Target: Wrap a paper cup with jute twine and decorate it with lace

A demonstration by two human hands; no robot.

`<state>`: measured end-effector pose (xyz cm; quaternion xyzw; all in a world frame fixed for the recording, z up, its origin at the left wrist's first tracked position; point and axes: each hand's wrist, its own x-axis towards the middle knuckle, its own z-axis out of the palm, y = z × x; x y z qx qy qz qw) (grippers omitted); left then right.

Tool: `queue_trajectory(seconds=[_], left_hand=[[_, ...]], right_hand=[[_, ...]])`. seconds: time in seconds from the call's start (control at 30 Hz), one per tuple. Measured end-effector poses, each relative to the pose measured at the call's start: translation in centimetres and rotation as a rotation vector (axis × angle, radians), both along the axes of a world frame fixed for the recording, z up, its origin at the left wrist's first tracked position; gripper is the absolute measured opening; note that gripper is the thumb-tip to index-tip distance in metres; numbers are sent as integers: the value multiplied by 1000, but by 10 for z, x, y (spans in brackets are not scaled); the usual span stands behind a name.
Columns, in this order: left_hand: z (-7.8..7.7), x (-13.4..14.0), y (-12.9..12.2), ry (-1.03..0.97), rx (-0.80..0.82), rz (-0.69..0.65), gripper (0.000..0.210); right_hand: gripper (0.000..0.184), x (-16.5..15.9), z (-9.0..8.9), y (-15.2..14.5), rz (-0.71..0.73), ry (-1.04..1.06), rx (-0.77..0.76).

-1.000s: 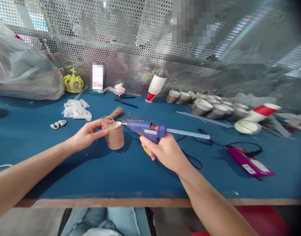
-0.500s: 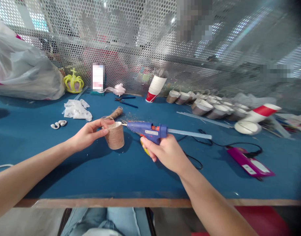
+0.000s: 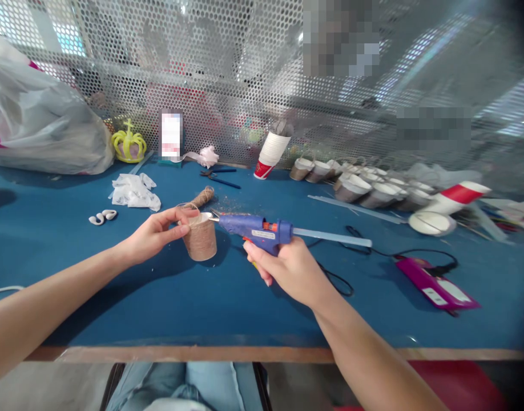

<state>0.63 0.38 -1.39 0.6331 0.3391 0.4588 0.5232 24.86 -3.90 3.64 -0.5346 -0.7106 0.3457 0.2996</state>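
My left hand pinches the rim of a twine-wrapped paper cup at its left side. The cup is upright, slightly tilted, just over the blue tabletop; whether it touches the top I cannot tell. In my right hand is a blue hot glue gun, gripped by its handle. Its metal nozzle meets the cup's right rim, or lies very close to it. A long clear glue stick sticks out of the gun's back. Behind the cup lies a bundle of twine.
Pliers, a crumpled white wrapper and a yellow crown ornament lie farther back. Stacked paper cups lean near the mesh wall. Several wrapped cups stand right. A black cord runs to a purple power strip.
The glue gun has shifted very slightly left and tilted a little at the cup's rim. My left hand and the cup have hardly moved.
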Motion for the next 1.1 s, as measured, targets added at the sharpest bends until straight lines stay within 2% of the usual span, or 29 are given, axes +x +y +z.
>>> queue_trajectory(seconds=[0.37, 0.67, 0.87, 1.1], left_hand=[[2, 1, -1, 30, 19, 11, 24], [0, 1, -1, 13, 10, 8, 23], [1, 1, -1, 17, 17, 2, 23], [-1, 0, 0, 3, -1, 8, 25]], right_hand=[[33, 0, 1, -3, 22, -20, 25], [24, -3, -1, -5, 17, 10, -4], [30, -1, -1, -3, 36, -10, 4], [27, 1, -2, 1, -10, 2, 4]])
